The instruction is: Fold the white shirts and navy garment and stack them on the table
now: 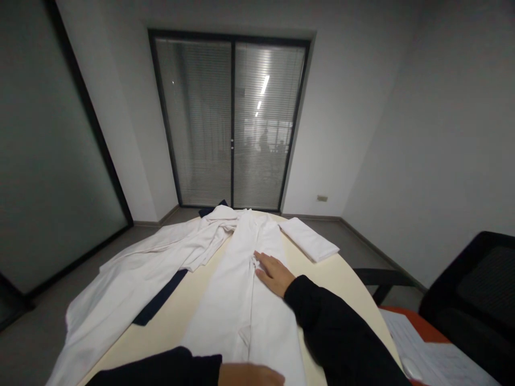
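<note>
A long white garment (221, 305) lies spread down the middle of the table, with a seam or opening running along its length. My right hand (276, 273) rests on this garment beside that line, fingers stretched out and thumb apart. At the bottom edge of the view, my left hand (253, 374) is over the near part of the same garment; its fingers are cut off or hidden. To the left, another white garment (137, 273) lies loosely crumpled and hangs over the table edge. A folded white cloth (309, 239) sits at the far right of the table.
Dark blue cloth (161, 300) shows under the left garment on the cream round table (341, 289). On the right stand a black mesh chair (475, 289) and an orange seat (428, 327) bearing papers (414, 343). Glass doors with blinds (265, 161) are beyond.
</note>
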`<state>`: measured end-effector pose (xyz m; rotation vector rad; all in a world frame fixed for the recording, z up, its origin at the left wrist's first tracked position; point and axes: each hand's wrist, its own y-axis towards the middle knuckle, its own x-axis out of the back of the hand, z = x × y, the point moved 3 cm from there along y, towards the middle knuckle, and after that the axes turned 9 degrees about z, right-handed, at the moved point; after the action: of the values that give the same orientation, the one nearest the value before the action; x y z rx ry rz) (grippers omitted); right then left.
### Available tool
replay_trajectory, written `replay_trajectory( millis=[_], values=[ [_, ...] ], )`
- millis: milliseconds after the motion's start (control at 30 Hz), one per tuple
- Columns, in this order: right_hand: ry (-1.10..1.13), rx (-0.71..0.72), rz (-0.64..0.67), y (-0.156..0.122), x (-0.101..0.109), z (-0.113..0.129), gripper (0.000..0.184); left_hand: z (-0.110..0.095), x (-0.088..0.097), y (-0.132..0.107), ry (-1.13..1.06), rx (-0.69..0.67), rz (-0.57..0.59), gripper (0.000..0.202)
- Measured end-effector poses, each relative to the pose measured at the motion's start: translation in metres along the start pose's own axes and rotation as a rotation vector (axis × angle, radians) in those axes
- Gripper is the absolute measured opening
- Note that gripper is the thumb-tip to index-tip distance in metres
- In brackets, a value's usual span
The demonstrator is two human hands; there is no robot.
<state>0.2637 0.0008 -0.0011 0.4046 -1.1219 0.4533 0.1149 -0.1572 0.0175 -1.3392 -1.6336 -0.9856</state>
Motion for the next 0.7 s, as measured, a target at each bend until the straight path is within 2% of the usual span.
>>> replay_trajectory(
  millis=[100,133,200,267,333,400,467,533,700],
  values=[
    [-0.044,-0.157,-0.148,0.001,0.002,-0.013,0.054,0.024,0.038,-0.018,0.006,0.066,-0.09,0.03],
    [-0.068,-0.254,-0.204,0.001,0.003,-0.019,0.055,0.039,0.048,-0.024,0.013,0.145,-0.161,0.034],
    [-0.095,-0.428,-0.276,0.0,0.003,-0.031,0.056,0.077,0.064,-0.042,0.08,0.454,-0.369,0.038],
    [-0.084,-0.486,-0.275,0.001,0.001,-0.041,0.055,0.115,0.067,-0.061,0.14,0.678,-0.442,0.04],
    [-0.071,-0.465,-0.264,0.002,0.0,-0.047,0.051,0.146,0.063,-0.077,0.108,0.742,-0.422,0.036],
    [-0.076,-0.473,-0.291,0.002,0.001,-0.052,0.048,0.165,0.061,-0.089,0.102,0.791,-0.473,0.032],
    [-0.086,-0.499,-0.329,0.002,0.003,-0.057,0.046,0.174,0.062,-0.096,0.044,0.851,-0.534,0.03],
    [-0.039,-0.472,-0.352,0.002,0.006,-0.06,0.045,0.174,0.065,-0.096,-0.048,0.875,-0.557,0.029],
    [0.387,-0.281,-0.42,0.01,0.011,-0.068,0.058,0.172,0.073,-0.088,-0.196,0.916,-0.549,0.03]
  ],
)
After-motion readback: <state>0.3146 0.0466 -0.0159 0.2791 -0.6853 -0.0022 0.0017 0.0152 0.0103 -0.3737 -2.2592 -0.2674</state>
